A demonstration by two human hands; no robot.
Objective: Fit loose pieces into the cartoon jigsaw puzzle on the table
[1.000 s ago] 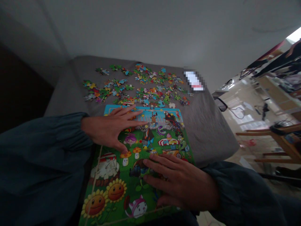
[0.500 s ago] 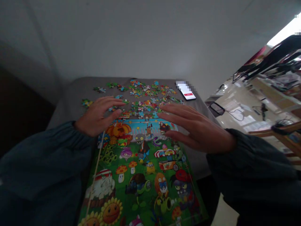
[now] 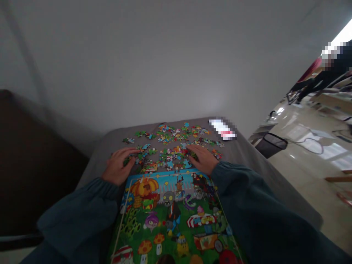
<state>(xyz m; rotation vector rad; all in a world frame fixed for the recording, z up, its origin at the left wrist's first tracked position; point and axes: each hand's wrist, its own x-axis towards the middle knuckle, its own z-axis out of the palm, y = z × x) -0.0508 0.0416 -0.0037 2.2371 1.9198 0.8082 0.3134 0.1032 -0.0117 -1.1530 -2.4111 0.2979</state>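
Loose jigsaw puzzle pieces [image 3: 172, 152] lie scattered over the grey cloth beyond a colourful cartoon puzzle board [image 3: 170, 216]. At the left of the pile my left hand [image 3: 118, 165] rests low, its thumb and fingers apart around a few pieces. My right hand [image 3: 202, 158] lies palm down over pieces on the pile's right side, fingers stretched out; what is under the palm is hidden. Neither hand visibly grips a piece. The board's printed picture shows a pumpkin, zombies, mushrooms and a cart, and its far edge borders the pieces.
A phone [image 3: 222, 128] with a lit screen lies at the table's far right corner. A pale wall [image 3: 165, 66] rises behind the grey cloth [image 3: 264, 183]. To the right are a dark mesh basket [image 3: 272, 145] and a partly visible person [image 3: 337, 60]; a dark brown panel [image 3: 35, 165] stands left.
Both hands have come down from above the board's far edge onto the loose pieces. The view has tilted up, so board and table sit lower in the picture.
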